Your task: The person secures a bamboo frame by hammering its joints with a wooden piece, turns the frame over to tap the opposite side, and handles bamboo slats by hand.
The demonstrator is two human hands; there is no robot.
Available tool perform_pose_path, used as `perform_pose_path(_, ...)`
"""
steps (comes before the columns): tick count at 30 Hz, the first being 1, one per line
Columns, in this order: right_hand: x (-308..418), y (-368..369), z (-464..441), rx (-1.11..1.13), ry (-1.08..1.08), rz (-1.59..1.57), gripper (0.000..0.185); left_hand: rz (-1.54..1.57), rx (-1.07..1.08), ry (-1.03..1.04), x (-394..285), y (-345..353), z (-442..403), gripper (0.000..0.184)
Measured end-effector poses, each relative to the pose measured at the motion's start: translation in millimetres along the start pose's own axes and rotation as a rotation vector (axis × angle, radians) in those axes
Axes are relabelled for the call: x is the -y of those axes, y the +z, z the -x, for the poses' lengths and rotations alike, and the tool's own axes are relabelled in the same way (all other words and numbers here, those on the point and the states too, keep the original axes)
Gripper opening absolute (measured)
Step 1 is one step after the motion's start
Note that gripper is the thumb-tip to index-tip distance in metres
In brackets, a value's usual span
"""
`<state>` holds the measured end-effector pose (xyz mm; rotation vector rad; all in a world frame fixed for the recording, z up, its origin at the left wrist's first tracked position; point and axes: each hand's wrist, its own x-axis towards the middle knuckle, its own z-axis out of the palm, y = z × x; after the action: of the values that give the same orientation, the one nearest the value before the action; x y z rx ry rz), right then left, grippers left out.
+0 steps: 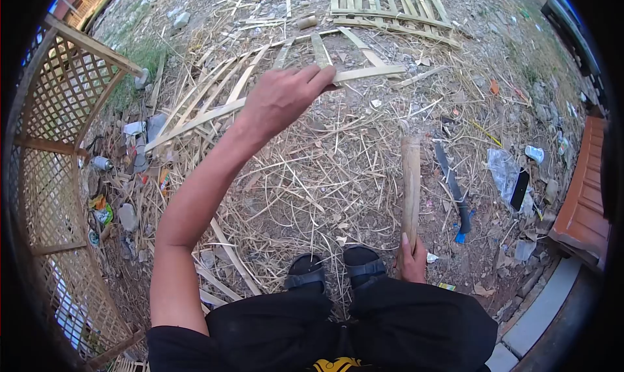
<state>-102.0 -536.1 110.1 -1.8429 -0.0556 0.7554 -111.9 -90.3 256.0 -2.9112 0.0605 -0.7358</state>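
Note:
My left hand [289, 92] is closed around a long, pale bamboo strip [370, 72] and holds it across in front of me. Several more bamboo slats [318, 49] fan out on the far side of this strip; whether they are joined to it I cannot tell. Low on the right, my right hand [412, 261] grips the near end of a thick bamboo stick [411, 183], which points away from me. Just right of the stick lies a machete [451, 180] with a dark blade, on the ground.
A slatted bamboo panel [390, 18] lies farther off. Bamboo shavings [312, 170] litter the ground before my sandals [305, 273]. A lattice panel [52, 183] stands at left. At right are a plastic bag [502, 170], a white cup [534, 153] and a reddish-brown panel [585, 193].

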Motion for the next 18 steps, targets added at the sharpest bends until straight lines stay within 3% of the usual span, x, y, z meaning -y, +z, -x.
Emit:
perform_pose_path(2,0,0,2,-0.005,-0.008,0.002,0.027,-0.082,0.008,0.007,24,-20,-17,0.023)
perform_pose_path(6,3,0,6,-0.025,-0.024,-0.03,0.026,-0.065,-0.26,0.179,98,-92,-47,0.022)
perform_pose_path(8,1,-3,6,-0.034,-0.019,-0.062,0.025,-0.298,-0.358,0.286,113,-147,-69,0.035)
perform_pose_path(9,0,-4,3,-0.039,-0.011,-0.049,0.025,-0.13,-0.369,0.209,103,-165,-81,0.024)
perform_pose_path(12,4,-4,-1,-0.049,-0.001,-0.014,0.026,0.163,-0.352,0.036,79,-175,-109,0.027)
perform_pose_path(14,1,-4,-12,-0.031,-0.028,-0.031,0.029,-0.02,-0.151,0.048,75,-168,-127,0.034)
perform_pose_path(15,6,-3,-13,-0.039,-0.036,-0.029,0.029,-0.092,-0.052,-0.164,63,-157,-138,0.04)
perform_pose_path(16,11,-1,-15,-0.039,-0.018,-0.028,0.03,-0.115,-0.104,-0.037,68,-150,-144,0.046)
perform_pose_path(18,17,1,-19,-0.048,0.004,-0.027,0.031,-0.08,-0.112,-0.033,63,-148,-155,0.052)
